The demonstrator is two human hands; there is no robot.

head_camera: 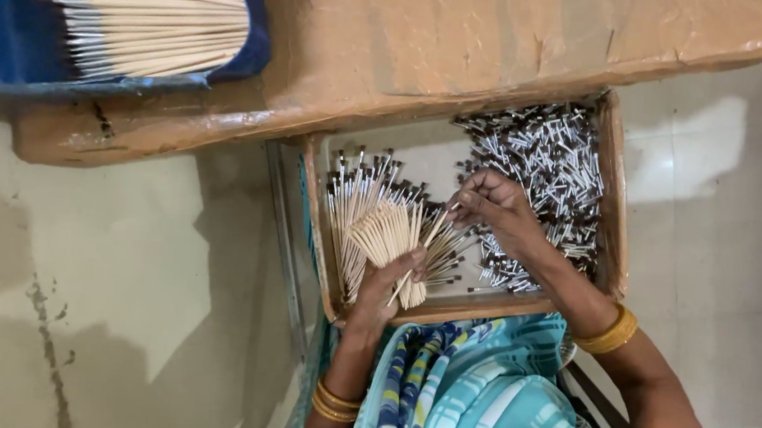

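Left hand (386,282): fingers clamped round a fanned bundle of pale sticks (388,234), held upright over the wooden tray (612,214) so the ends stay level. Right hand (495,209): fingers pinched together on a single stick (431,234), its end at the bundle. Finished brushes (356,189) lie in the tray's left part, metal ferrules (548,168) heaped on its right, within reach. Spare sticks (148,10) rest on the desk (431,37) above

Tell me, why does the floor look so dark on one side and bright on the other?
In the head view, a big soft shadow darkens the floor at the left, while light glares white on the tiles at the right; the metal tips in the tray glint, and both hands look sharp, not blurred.
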